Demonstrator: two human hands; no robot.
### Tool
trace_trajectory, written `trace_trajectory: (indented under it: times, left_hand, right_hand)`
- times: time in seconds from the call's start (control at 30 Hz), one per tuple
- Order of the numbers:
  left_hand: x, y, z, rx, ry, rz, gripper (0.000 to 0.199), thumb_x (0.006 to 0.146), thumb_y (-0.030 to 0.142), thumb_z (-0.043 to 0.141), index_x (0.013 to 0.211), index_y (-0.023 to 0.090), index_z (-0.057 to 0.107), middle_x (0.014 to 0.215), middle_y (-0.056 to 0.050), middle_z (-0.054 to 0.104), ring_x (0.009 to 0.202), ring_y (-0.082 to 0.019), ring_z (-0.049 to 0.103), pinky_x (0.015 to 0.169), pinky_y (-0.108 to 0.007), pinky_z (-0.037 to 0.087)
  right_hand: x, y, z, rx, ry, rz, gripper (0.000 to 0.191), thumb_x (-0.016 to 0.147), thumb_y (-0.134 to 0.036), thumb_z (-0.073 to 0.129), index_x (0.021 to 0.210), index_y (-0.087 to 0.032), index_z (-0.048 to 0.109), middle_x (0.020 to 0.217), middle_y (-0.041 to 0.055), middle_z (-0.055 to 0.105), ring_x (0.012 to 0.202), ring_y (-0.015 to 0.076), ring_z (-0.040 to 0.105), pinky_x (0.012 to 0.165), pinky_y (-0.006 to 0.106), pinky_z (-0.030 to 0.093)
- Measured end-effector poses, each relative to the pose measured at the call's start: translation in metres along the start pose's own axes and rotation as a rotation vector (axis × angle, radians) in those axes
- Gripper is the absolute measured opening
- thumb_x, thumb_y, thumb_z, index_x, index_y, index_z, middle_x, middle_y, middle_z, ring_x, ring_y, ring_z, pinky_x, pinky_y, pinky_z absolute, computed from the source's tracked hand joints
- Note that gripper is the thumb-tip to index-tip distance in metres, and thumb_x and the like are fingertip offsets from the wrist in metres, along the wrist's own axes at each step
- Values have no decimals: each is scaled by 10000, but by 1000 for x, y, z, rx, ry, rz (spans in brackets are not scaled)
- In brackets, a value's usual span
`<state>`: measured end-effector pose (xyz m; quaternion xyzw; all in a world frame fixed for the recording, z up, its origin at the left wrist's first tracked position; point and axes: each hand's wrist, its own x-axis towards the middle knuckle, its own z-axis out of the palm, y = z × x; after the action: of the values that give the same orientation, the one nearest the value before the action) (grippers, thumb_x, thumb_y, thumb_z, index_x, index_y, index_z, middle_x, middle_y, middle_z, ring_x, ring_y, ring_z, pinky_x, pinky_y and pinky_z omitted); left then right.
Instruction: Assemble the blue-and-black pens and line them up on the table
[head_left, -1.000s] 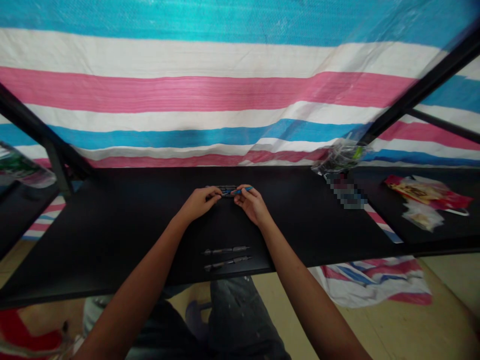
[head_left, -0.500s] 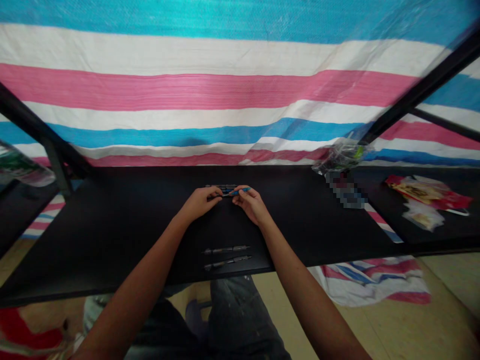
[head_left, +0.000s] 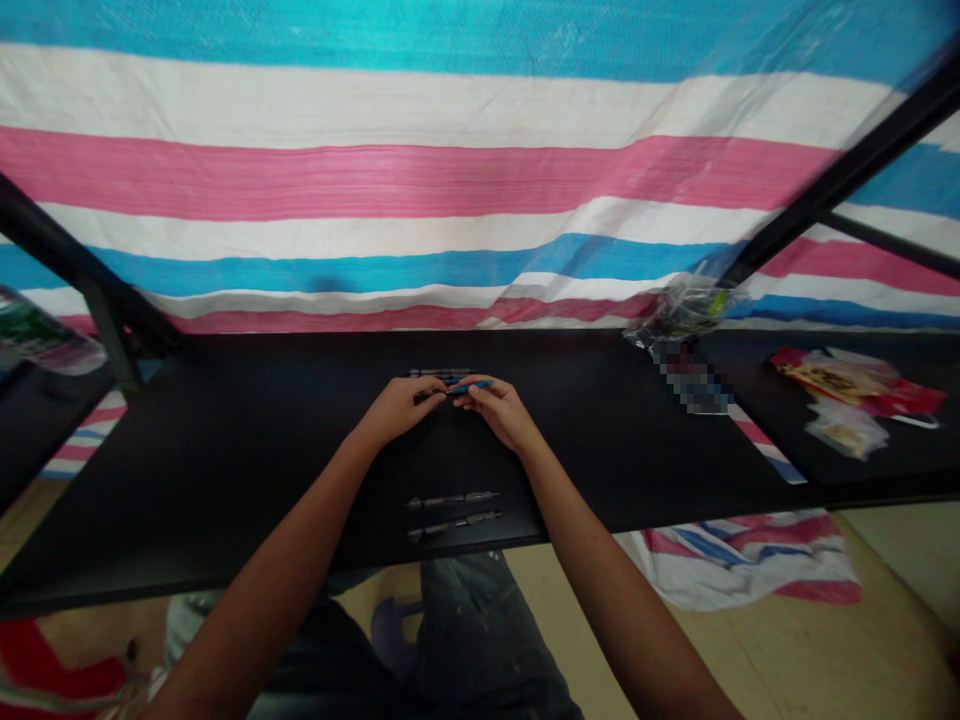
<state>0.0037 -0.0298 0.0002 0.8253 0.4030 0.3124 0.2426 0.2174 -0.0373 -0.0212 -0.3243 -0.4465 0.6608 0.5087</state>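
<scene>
At the middle of a flat black desk, toward its far side, the fingers of a person's bare right hand are clamped on a slim blue pen, which lies nearly level and points left. The bare left hand meets it from the other side, thumb and fingers curled close at the pen's left end; whether they grip it is too small to tell. Just beyond the fingertips, a row of thin dark pens lies side by side on the desk, partly hidden by the hands. Nearer the person, between the forearms, two slim grey-and-black pens lie one below the other, close to the desk's front edge. Well to the right sit a crumpled clear plastic bag and, touching it, a pixelated patch. Farther right are a red-and-yellow packet and a small clear pouch. At far left is a clear plastic bottle with green markings. Behind everything hangs a blue, white and pink striped plastic sheet.
</scene>
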Motion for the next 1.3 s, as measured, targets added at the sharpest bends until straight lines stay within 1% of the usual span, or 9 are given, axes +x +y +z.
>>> trace_trajectory:
  times: [0.27, 0.53, 0.63, 0.77, 0.93, 1.03, 1.13, 1.2, 1.3]
  left_hand:
    - [1, -5, 3, -61, 13, -64, 124, 911, 287, 613, 922, 180, 674, 694, 12, 675, 604, -122, 606, 594, -221, 423]
    - [0, -1, 9, -121, 9, -119, 180, 858, 324, 687, 940, 190, 600, 695, 31, 639, 618, -126, 607, 588, -223, 422]
    - [0, -2, 9, -71, 32, -96, 208, 852, 332, 686, 981, 192, 600, 707, 31, 631, 612, -124, 597, 588, -227, 428]
    - [0, -5, 3, -41, 57, -55, 136, 885, 257, 601, 977, 174, 656, 709, 8, 658, 580, -115, 579, 585, -228, 440]
    - [0, -9, -7, -31, 106, -43, 170, 885, 265, 604, 953, 157, 716, 744, -22, 705, 575, -114, 572, 576, -226, 440]
    - [0, -11, -8, -52, 132, -26, 196, 879, 292, 631, 975, 157, 737, 818, -46, 732, 598, -117, 576, 589, -229, 453]
    - [0, -14, -5, -80, 135, -18, 199, 870, 298, 654, 981, 167, 755, 865, -55, 743, 617, -118, 579, 600, -229, 458]
    - [-1, -15, -4, -96, 130, -28, 199, 864, 306, 664, 972, 171, 765, 814, -45, 736, 602, -117, 565, 584, -226, 445]
    - [-1, -14, -4, -122, 123, -59, 207, 856, 320, 674, 950, 163, 772, 732, -31, 708, 574, -112, 537, 558, -222, 421]
  right_hand:
    - [-1, -1, 2, -34, -19, 8, 282, 745, -367, 826, 975, -214, 772, 1023, 72, 776, 821, 170, 729, 769, 298, 538]
    - [-1, 0, 0, -81, -72, 7, 244, 798, -368, 782, 990, -217, 766, 935, 49, 778, 792, 157, 710, 758, 289, 529]
    - [0, 0, -2, 4, -20, -2, 223, 784, -373, 791, 943, -223, 747, 992, 48, 771, 760, 135, 695, 717, 267, 527]
    - [2, -1, -3, 107, 81, -16, 237, 774, -385, 798, 942, -240, 714, 986, 34, 769, 725, 126, 686, 699, 263, 543]
    - [2, -1, -1, 110, 81, -3, 299, 744, -389, 824, 964, -243, 686, 987, 41, 773, 765, 155, 729, 697, 270, 548]
    - [4, 2, 0, 61, 88, 14, 301, 695, -379, 858, 892, -224, 691, 922, 32, 769, 779, 169, 738, 689, 264, 535]
    - [6, 6, 0, -40, 122, 25, 271, 646, -343, 882, 810, -200, 721, 757, -1, 726, 677, 129, 679, 651, 242, 496]
    - [7, 8, -1, -110, 145, 15, 247, 643, -324, 876, 804, -195, 741, 677, -24, 677, 595, 97, 593, 601, 235, 448]
    - [7, 9, -1, -174, 120, -11, 229, 662, -305, 855, 837, -200, 750, 685, -33, 650, 575, 88, 518, 578, 248, 400]
